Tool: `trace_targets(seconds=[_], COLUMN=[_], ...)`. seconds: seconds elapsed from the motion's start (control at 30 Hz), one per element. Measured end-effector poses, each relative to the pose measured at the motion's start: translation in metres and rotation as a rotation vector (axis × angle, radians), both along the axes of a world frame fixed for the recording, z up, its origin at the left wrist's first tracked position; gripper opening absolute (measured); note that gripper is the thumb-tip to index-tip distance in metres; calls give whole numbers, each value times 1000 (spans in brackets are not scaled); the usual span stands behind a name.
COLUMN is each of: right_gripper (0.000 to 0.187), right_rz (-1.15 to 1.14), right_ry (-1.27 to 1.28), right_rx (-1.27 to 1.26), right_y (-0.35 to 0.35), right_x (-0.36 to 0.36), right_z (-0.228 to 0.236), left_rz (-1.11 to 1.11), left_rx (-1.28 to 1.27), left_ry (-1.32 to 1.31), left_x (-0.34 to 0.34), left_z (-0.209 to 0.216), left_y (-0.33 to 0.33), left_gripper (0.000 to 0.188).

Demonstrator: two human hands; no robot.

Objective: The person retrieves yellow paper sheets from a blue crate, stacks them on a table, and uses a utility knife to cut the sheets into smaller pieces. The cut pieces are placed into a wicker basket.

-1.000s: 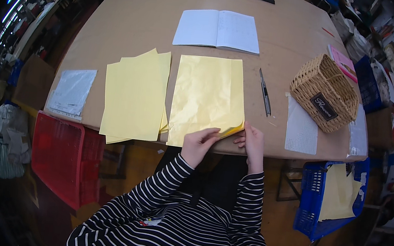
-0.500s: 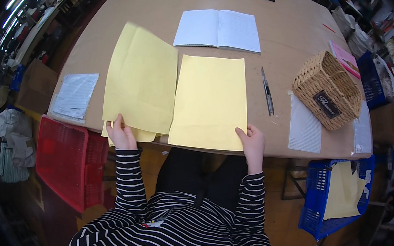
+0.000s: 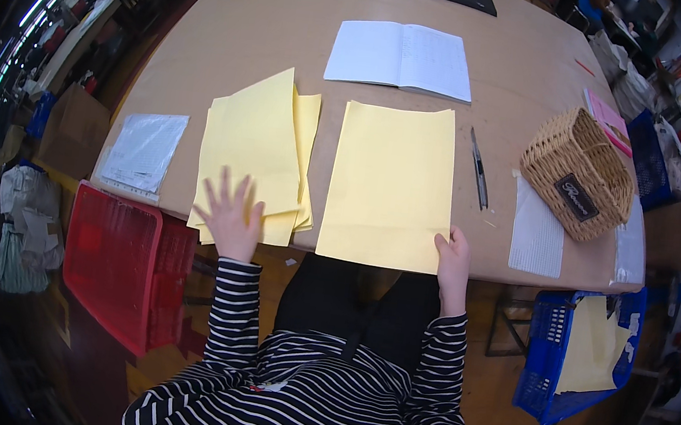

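Note:
My left hand has its fingers spread over the lower edge of a loose pile of yellow paper sheets. The sheets in this pile lie askew over one another. To its right a yellow paper sheet lies squarely at the table's near edge, its upper edge hinting at another sheet beneath. My right hand pinches that one at its lower right corner, thumb on top and the other fingers partly hidden. A dark utility knife lies just right of it.
Beyond the sheets an open notebook lies on the table. A wicker basket stands at right, plastic-wrapped sheets at far left. Below the edge are a red crate and a blue crate with yellow paper.
The yellow sheet my left hand was holding up now lies on the left pile, and that hand has let go with fingers spread. My right hand keeps its hold; the whole view has shifted slightly.

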State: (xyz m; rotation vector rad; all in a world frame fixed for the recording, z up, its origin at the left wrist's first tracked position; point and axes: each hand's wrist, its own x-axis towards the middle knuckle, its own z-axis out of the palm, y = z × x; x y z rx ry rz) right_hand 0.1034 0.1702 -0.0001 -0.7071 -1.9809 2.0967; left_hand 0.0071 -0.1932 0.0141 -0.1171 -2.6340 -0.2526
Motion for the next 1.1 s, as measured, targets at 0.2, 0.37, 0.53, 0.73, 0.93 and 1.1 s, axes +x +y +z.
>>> trace_targets(seconds=[0.2, 0.37, 0.53, 0.73, 0.93, 1.1], right_gripper=[30, 30, 30, 29, 27, 26], right_rz=[10, 15, -17, -18, -135, -348], right_ry=[40, 40, 83, 88, 186, 323], right_rx=[-39, -27, 5, 18, -132, -258], right_y=[-4, -5, -7, -7, -13, -31], right_x=[6, 6, 7, 5, 19, 37], right_z=[7, 5, 0, -1, 10, 21], left_rz=[-85, -284, -604, -426, -453, -232], left_rx=[-37, -7, -92, 29, 71, 1325], left_ry=[-514, -620, -524, -319, -199, -441], left_x=[-5, 2, 9, 3, 26, 85], left_z=[10, 37, 34, 12, 19, 36], left_y=[-4, -20, -24, 10, 50, 123], left_gripper=[51, 78, 76, 52, 56, 84])
